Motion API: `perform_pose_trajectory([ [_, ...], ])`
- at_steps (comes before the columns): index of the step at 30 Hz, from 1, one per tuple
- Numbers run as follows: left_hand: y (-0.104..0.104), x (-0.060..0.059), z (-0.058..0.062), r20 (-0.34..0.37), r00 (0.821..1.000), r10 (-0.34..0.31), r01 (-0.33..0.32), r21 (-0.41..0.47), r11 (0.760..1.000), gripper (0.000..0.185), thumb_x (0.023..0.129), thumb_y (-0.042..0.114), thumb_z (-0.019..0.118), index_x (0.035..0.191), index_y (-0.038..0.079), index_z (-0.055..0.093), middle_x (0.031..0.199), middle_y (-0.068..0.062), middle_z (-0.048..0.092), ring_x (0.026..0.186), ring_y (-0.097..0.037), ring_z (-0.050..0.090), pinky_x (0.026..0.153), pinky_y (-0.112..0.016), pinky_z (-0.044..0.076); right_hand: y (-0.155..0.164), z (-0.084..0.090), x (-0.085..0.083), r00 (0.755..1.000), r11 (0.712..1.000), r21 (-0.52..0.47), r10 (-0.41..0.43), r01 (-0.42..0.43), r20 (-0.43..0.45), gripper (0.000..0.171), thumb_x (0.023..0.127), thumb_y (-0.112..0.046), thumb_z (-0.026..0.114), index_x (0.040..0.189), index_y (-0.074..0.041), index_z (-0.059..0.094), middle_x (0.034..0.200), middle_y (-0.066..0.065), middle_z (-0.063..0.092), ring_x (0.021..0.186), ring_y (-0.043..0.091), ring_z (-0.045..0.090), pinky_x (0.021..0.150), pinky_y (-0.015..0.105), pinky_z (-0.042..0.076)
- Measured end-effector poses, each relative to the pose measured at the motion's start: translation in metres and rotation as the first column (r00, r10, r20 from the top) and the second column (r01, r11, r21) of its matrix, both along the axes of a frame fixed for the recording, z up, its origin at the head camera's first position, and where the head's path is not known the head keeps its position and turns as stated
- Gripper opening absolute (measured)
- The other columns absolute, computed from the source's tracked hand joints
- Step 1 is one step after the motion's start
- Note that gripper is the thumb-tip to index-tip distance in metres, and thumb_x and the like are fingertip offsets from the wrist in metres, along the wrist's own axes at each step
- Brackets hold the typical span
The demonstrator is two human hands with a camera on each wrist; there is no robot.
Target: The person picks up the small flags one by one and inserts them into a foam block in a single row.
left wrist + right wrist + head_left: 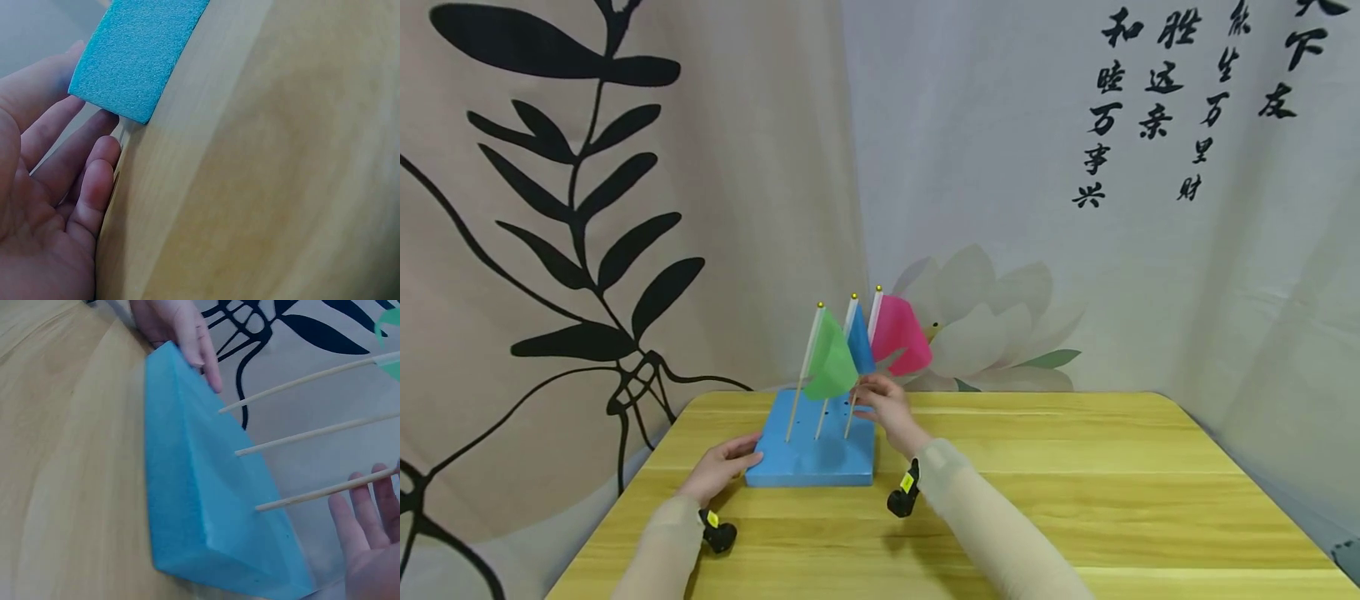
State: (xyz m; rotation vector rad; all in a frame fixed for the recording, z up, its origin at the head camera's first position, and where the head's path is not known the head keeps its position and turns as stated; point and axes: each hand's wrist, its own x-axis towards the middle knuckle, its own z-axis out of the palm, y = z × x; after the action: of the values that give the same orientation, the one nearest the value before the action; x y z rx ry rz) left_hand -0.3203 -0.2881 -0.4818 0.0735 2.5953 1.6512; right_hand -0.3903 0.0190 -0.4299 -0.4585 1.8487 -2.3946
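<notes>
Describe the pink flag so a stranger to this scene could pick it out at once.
On the yellow wooden table lies a blue foam block, its near left corner touched by the left hand. Three small flags stand in it on thin wooden sticks. The pink flag is the rightmost, its stick beside the right hand; its neighbours are the blue flag and the green flag.

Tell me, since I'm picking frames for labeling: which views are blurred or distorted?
Head view: sharp, evenly lit, table edges bowed by the wide lens. Left wrist view: foam block crisp, wood soft. Right wrist view: tilted, slight blur on the sticks.
</notes>
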Motion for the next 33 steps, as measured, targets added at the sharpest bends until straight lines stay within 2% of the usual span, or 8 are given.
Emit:
perform_pose_trajectory([
  [4, 0.0, -0.001, 0.0, 0.0, 1.0, 0.002, -0.002, 0.0, 1.0, 0.063, 0.095, 0.035, 0.064, 0.147, 0.007, 0.043, 0.147, -0.022, 0.04, 0.132, -0.04, 0.04, 0.103, -0.057, 0.035, -0.001, 0.004, 0.005, 0.999, 0.998, 0.054, 0.033, -0.034, 0.011, 0.027, 0.099, -0.006, 0.054, 0.119, 0.012, 0.055, 0.117, 0.033, 0.059, 0.108, 0.043, 0.059, 0.092, 0.055, 0.047],
  [9, 0.0, -0.003, -0.001, 0.001, 1.0, 0.011, -0.011, 0.003, 1.0, 0.063, 0.094, 0.034, 0.065, 0.146, 0.007, 0.044, 0.146, -0.022, 0.042, 0.131, -0.039, 0.042, 0.102, -0.056, 0.036, -0.001, 0.011, 0.014, 1.0, 0.995, 0.096, -0.019, 0.018, 0.006, 0.031, 0.098, -0.005, 0.056, 0.12, 0.016, 0.056, 0.111, 0.029, 0.064, 0.105, 0.043, 0.061, 0.092, 0.055, 0.047],
  [11, 0.0, -0.004, -0.001, 0.0, 1.0, 0.013, -0.013, 0.004, 1.0, 0.062, 0.094, 0.034, 0.065, 0.146, 0.006, 0.044, 0.146, -0.022, 0.042, 0.13, -0.039, 0.042, 0.102, -0.055, 0.036, 0.0, 0.007, 0.013, 0.999, 0.994, 0.101, -0.041, 0.044, -0.026, 0.027, 0.097, -0.003, 0.058, 0.118, 0.014, 0.058, 0.107, 0.026, 0.066, 0.101, 0.041, 0.063, 0.09, 0.056, 0.048],
  [15, 0.0, -0.005, -0.001, 0.001, 1.0, 0.009, -0.009, 0.003, 1.0, 0.063, 0.094, 0.034, 0.065, 0.146, 0.006, 0.044, 0.146, -0.022, 0.042, 0.131, -0.039, 0.041, 0.103, -0.055, 0.036, 0.001, -0.005, 0.01, 0.997, 0.994, 0.096, -0.051, 0.056, -0.049, 0.026, 0.097, -0.006, 0.058, 0.12, 0.008, 0.058, 0.11, 0.021, 0.066, 0.101, 0.036, 0.065, 0.091, 0.054, 0.048],
  [19, 0.0, -0.007, -0.002, 0.002, 1.0, 0.003, -0.003, 0.004, 1.0, 0.063, 0.094, 0.033, 0.065, 0.146, 0.005, 0.044, 0.146, -0.022, 0.042, 0.131, -0.039, 0.041, 0.102, -0.055, 0.037, 0.008, -0.01, 0.005, 0.998, 0.994, 0.104, -0.018, 0.025, -0.067, 0.031, 0.099, -0.01, 0.056, 0.123, 0.009, 0.057, 0.116, 0.024, 0.063, 0.107, 0.039, 0.062, 0.093, 0.053, 0.047],
  [25, -0.006, -0.012, -0.002, 0.01, 1.0, -0.009, 0.009, -0.021, 1.0, 0.064, 0.093, 0.036, 0.066, 0.146, 0.009, 0.045, 0.144, -0.021, 0.045, 0.126, -0.038, 0.046, 0.096, -0.05, 0.043, 0.032, -0.01, -0.006, 0.998, 0.992, 0.124, 0.005, 0.002, -0.057, 0.035, 0.102, -0.013, 0.051, 0.13, 0.007, 0.053, 0.123, 0.03, 0.058, 0.116, 0.048, 0.054, 0.096, 0.058, 0.043],
  [30, -0.012, -0.014, 0.001, 0.049, 0.999, -0.021, 0.023, -0.053, 0.998, 0.065, 0.092, 0.037, 0.067, 0.145, 0.007, 0.046, 0.14, -0.021, 0.047, 0.121, -0.035, 0.049, 0.089, -0.044, 0.046, 0.063, -0.012, -0.009, 0.999, 0.981, 0.19, -0.031, 0.038, -0.04, 0.035, 0.101, -0.021, 0.055, 0.127, 0.002, 0.056, 0.124, 0.027, 0.059, 0.113, 0.039, 0.059, 0.092, 0.051, 0.049],
  [33, -0.015, -0.012, 0.009, 0.062, 0.997, -0.047, 0.052, -0.078, 0.996, 0.063, 0.094, 0.036, 0.065, 0.145, 0.005, 0.046, 0.141, -0.023, 0.046, 0.12, -0.035, 0.051, 0.083, -0.04, 0.048, 0.085, -0.015, -0.01, 0.997, 0.971, 0.227, -0.06, 0.071, -0.054, 0.034, 0.1, -0.022, 0.056, 0.124, 0.002, 0.058, 0.123, 0.027, 0.059, 0.111, 0.04, 0.06, 0.092, 0.052, 0.048],
])
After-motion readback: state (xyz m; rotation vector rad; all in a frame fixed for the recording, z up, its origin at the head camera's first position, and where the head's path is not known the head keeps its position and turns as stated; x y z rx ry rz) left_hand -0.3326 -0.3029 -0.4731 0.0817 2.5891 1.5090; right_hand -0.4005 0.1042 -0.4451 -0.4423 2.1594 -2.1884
